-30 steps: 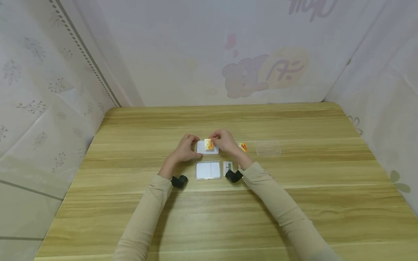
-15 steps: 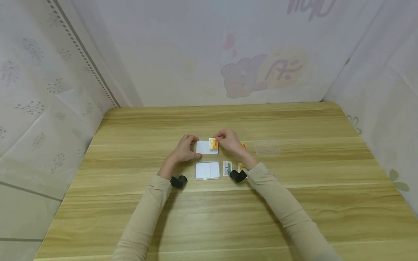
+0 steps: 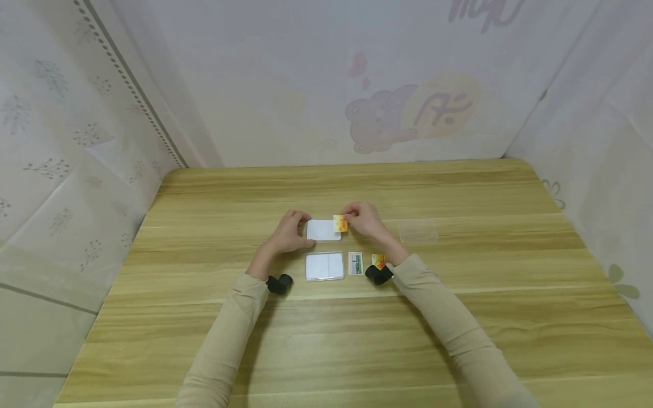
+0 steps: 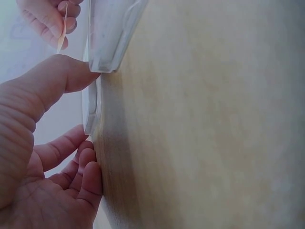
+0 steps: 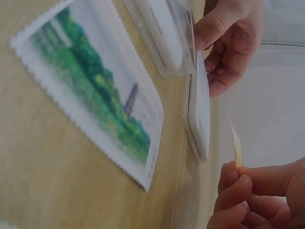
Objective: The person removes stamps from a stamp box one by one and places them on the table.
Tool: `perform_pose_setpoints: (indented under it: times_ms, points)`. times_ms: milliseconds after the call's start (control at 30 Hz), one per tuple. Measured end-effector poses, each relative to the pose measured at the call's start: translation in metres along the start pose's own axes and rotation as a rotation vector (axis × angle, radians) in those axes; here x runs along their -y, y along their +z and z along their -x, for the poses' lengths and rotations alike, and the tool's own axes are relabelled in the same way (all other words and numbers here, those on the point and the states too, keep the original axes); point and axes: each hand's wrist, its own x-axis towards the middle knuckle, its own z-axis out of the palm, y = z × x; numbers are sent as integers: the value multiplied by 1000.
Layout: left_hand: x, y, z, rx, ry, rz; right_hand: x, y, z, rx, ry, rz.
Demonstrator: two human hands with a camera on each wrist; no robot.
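My left hand holds the left end of a flat, clear case with a white insert, thumb on the near edge and a finger on the far edge. Over the case's right end, my right hand pinches a small yellow-orange stamp between thumb and finger. In the right wrist view this stamp appears edge-on, apart from the case. Nearer me lies a second clear case with a white insert. Beside it rests a perforated stamp with a green landscape and a tower.
Another yellow-red stamp lies on the wooden table, partly covered by the black wrist camera. A clear, thin plastic cover lies to the right of my right hand.
My right hand has moved right with the stamp, from over the case's middle to its right end. A stamp behind it is now hidden, while the nearer yellow-red stamp has come into sight.
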Motion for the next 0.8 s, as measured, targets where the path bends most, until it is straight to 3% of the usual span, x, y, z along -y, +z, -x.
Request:
perform_pose_setpoints:
  times_ms: [800]
  points:
    - [-1,-1,2,4,22,29,-11,-14,4,-10,5,28]
